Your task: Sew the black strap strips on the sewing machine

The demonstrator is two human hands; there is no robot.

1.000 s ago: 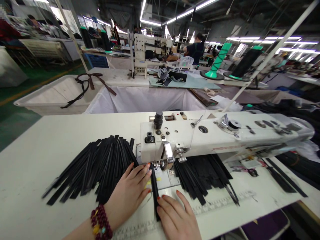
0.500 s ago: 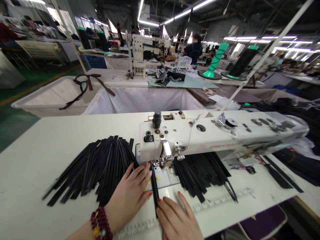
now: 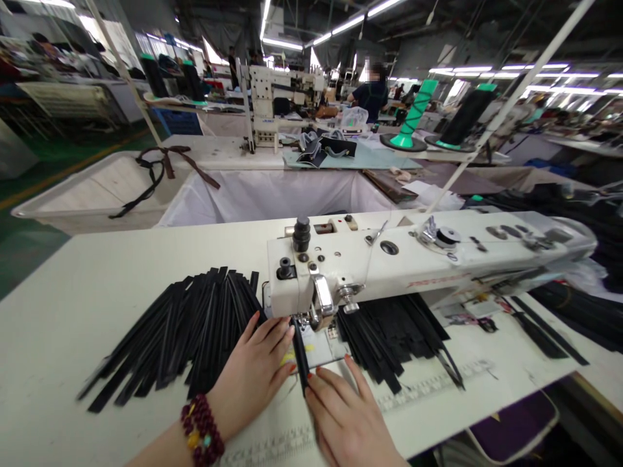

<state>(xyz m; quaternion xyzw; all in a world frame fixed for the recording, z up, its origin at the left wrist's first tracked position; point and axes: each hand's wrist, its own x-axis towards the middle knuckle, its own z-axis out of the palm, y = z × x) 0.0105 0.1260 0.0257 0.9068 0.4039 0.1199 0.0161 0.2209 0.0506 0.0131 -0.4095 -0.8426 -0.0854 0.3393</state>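
A narrow black strip [image 3: 300, 353] runs lengthwise under the presser foot of a white sewing machine [image 3: 350, 263]. My left hand [image 3: 257, 366] lies flat beside the foot, its fingers stretched out and the fingertips at the strip's left edge. Nearer to me, my right hand [image 3: 345, 412] has its fingers over the strip's near part; its thumb side is partly hidden. Left of the machine head, a fanned pile of black strips [image 3: 195, 324] rests on the table. More black strips [image 3: 394, 334] lie beneath the machine arm.
Printed rulers [image 3: 428, 386] run along the white tabletop [image 3: 97, 272]. Behind it stands a white-lined bin [image 3: 272, 191] and a pale cart [image 3: 87, 188] with brown straps. Thread cones [image 3: 416, 117] and another sewing machine [image 3: 265, 107] are farther back, where a person [image 3: 372, 94] stands.
My right hand has slid slightly toward the machine along the strip. My left hand stays almost in place by the presser foot. The whole view has shifted a little.
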